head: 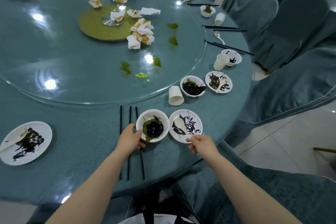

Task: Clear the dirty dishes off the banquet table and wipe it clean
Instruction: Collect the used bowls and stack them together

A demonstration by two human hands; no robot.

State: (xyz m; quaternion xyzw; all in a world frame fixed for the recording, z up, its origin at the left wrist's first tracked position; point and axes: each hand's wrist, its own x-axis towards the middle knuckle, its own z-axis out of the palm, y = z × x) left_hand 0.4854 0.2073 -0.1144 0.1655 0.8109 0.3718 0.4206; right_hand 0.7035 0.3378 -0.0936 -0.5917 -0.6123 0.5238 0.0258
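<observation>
Left hand (130,139) is curling its fingers round the near-left rim of the bowl (152,125), while right hand (201,144) is pinching the near edge of the plate (185,126) just right of it.

**Free room and obstacles, relative to the near bowl**

Near bowl (152,125) flanked tight: smeared plate (185,126) touching on right, three black chopsticks (129,142) just left. Behind it, tipped paper cup (175,96), second bowl (193,86) and another plate (218,82) crowding the right rim. Open cloth far left, up to the plate with spoon (25,142). Further behind, glass turntable (54,56) bare near its edge; green spills (125,68) and crumpled napkins (141,35) toward its centre. Covered chairs (291,85) blocking right side.
</observation>
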